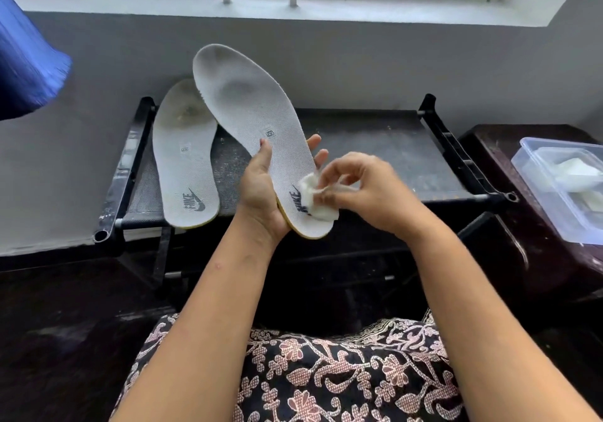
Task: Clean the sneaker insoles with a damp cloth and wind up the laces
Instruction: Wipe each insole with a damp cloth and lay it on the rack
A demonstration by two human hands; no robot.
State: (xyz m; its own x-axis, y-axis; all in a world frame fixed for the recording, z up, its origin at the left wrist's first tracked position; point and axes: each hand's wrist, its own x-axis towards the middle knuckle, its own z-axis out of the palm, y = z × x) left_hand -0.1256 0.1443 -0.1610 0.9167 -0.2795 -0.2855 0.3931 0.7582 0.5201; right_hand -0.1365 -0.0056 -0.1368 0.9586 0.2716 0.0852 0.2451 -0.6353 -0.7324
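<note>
Above rack (375, 147) | left hand (261, 189) grips insole (248, 105) | right hand (368, 189) pinches cloth (313, 199) on it

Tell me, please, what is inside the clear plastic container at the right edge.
White folded pieces, perhaps cloths, show through the cloudy walls of the clear plastic container. Their number and anything beneath them cannot be made out, and the frame edge cuts the container off.

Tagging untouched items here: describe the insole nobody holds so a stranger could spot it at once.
Below the window ledge stands a black mesh-topped rack. On its left end the resting insole lies flat, logo toward the camera. Unlike the held insole, it lies untouched and its toe area carries a yellowish stain.
</note>
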